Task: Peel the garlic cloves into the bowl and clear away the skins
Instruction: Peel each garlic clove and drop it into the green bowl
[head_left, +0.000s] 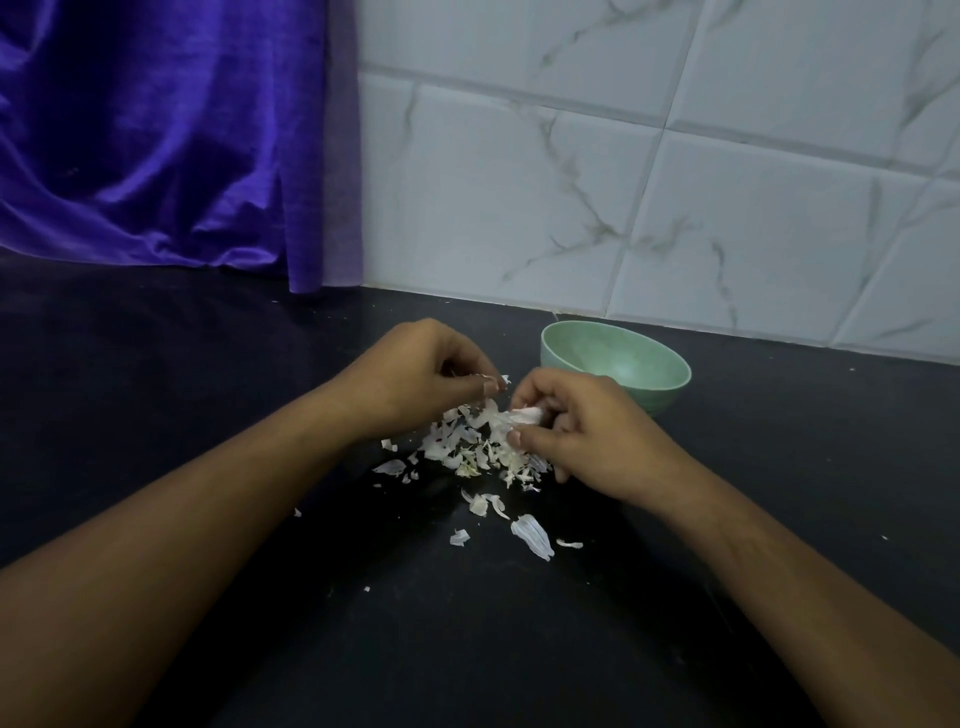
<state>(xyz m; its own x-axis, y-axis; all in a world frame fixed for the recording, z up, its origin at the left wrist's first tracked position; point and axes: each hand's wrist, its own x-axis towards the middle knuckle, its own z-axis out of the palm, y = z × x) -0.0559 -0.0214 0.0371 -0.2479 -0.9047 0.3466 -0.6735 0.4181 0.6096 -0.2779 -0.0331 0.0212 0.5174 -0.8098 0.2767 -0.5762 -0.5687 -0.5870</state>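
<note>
1 green bowl, 2 hands, 1 garlic clove showing, and skins way too many to count, piled on the counter left of the bowl with a few strays nearer me. Hard to make out what's inside the bowl, and fingers cover most of the clove. Right hand grips the clove just left of the bowl. Left hand, close beside it, pinches a skin scrap.
</note>
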